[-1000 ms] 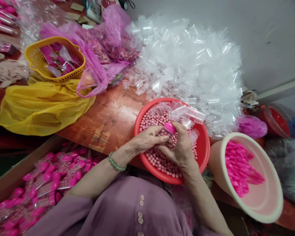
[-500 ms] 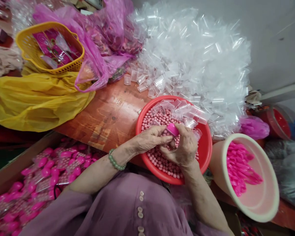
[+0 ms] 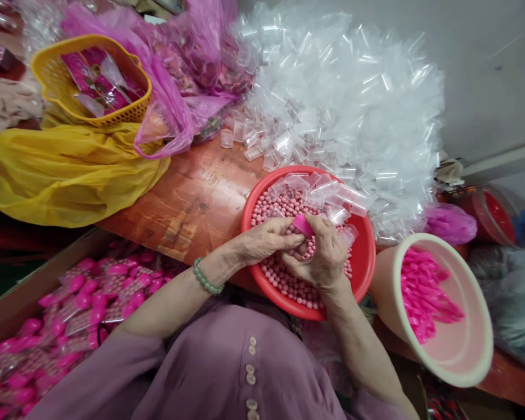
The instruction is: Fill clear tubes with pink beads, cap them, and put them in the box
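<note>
Both hands meet over a red basin (image 3: 364, 263) full of small pink beads (image 3: 284, 280) with several clear tubes (image 3: 332, 195) lying on them. My left hand (image 3: 265, 242), a green bead bracelet on its wrist, is closed around a small tube that is mostly hidden by the fingers. My right hand (image 3: 326, 256) pinches a bright pink cap (image 3: 303, 224) at the top of that tube. The two hands touch each other.
A big heap of clear tubes (image 3: 341, 99) lies behind the basin. A cream bowl of pink caps (image 3: 429, 300) stands at the right. A box of filled pink-capped tubes (image 3: 83, 303) sits lower left. A yellow basket (image 3: 90, 81), yellow bag (image 3: 70, 169) and pink bags (image 3: 188, 64) lie far left.
The hands stay together over the basin; the pink cap has tilted and sunk slightly between the fingers. The view has shifted a little.
</note>
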`<state>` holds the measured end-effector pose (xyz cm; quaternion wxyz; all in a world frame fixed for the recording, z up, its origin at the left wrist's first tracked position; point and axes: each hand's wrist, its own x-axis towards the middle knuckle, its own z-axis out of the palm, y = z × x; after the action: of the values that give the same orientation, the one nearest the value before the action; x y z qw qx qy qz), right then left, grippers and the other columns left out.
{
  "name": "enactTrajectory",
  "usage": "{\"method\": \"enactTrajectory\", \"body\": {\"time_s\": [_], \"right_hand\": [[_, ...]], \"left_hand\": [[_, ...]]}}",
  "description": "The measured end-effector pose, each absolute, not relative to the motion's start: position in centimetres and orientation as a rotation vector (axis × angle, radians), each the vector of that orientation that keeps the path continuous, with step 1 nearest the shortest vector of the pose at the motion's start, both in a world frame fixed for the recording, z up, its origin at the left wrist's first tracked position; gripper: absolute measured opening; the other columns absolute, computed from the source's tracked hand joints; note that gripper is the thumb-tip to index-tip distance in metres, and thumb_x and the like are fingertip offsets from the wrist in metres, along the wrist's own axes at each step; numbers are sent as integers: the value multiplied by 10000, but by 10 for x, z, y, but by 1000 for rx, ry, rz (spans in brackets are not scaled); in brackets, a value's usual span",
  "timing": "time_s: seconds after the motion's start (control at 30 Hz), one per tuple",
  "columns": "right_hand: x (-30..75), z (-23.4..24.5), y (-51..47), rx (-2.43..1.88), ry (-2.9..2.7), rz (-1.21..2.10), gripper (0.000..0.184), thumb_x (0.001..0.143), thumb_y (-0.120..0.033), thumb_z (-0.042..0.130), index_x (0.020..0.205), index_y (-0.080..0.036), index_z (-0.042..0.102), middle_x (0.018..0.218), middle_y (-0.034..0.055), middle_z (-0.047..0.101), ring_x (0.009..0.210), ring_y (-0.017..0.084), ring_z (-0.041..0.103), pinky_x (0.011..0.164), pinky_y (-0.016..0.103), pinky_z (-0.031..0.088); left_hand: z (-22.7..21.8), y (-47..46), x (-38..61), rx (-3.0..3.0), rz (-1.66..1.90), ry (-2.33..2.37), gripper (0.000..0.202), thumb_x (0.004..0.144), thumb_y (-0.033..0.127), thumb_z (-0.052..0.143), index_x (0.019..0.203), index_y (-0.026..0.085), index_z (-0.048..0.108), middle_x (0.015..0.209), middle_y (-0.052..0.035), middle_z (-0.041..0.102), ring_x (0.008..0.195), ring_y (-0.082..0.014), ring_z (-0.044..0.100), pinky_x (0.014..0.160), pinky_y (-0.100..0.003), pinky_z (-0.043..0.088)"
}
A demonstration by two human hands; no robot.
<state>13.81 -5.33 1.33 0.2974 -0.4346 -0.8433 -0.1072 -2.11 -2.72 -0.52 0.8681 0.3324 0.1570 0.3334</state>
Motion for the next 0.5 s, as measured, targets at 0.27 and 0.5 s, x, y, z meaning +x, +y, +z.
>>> {"method": "enactTrajectory", "body": {"time_s": [0.27,0.5], "right_hand": [[140,26,-51,-1054,-2307,-342,687,787,-449,667,1364,-159,434,1131,182,684,1011,325,677,855,464,567],[132,75,-36,-1168,-2380,-197,628,800,-523,689,1313,-194,538,1266,143,644,1174,355,610,1019,546,480]], "left_hand": [[20,-16,-11,590,591,512,521,895,596,506,710,132,651,564,-52,624,539,-169,592,573,-312,507],[84,-21,0,623,1110,840,341,961,172,374,652,147,517,548,58,476,511,-47,487,534,-167,379]]}}
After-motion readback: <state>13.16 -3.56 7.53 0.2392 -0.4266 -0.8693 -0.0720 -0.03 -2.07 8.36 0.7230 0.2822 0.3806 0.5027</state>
